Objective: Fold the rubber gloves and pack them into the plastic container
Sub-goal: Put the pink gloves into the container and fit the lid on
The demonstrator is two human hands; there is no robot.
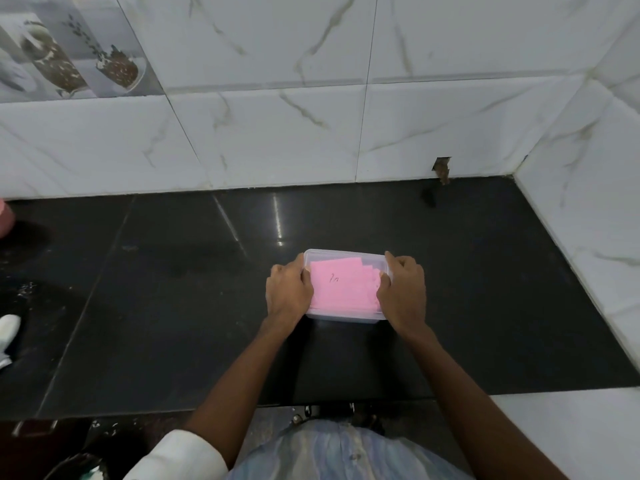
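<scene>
We steady the clear plastic container (346,317) on the black tabletop (173,306), left hand (289,289) and right hand (403,292) clasping its short ends, apparently to seat the folded pink rubber gloves (341,289) lying flat inside it.

Head camera — looks forward-down at counter (173,306), near.

A black stone counter (173,306) meets white marble-veined wall tiles (277,126), with a pink object (5,218) at the left edge
</scene>
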